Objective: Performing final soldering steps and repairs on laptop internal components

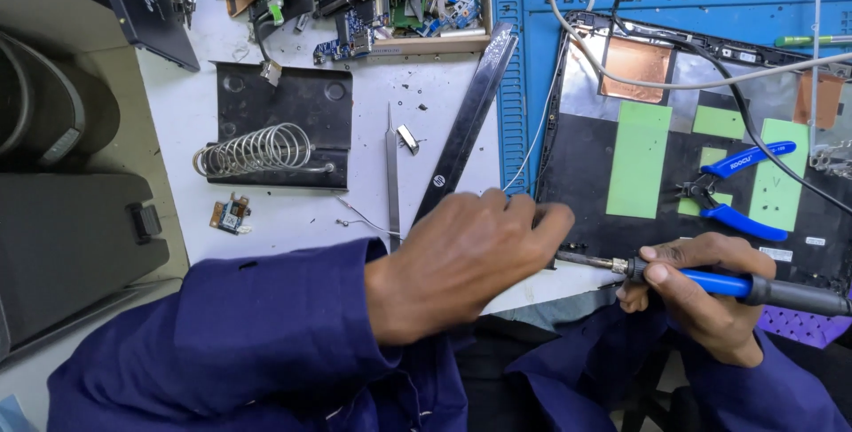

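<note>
Near the table edge, the right hand (pixel 701 294) grips a blue soldering iron (pixel 710 283). Its tip points at the left hand (pixel 470 259) (fingers curled; what they hold is hidden), resting on the black laptop lid (pixel 586 166).

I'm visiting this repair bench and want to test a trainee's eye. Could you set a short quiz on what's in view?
1. True or false: the right hand grips the blue-handled soldering iron.
2. Which tool lies on the black laptop lid panel? A) blue-handled cutting pliers B) a hammer C) a paintbrush
3. What stands on the black metal stand plate to the left of the slim steel tweezers?

Key
1. True; its metal tip points toward the left hand at the panel's lower edge.
2. A.
3. A silver coiled wire holder.
</note>
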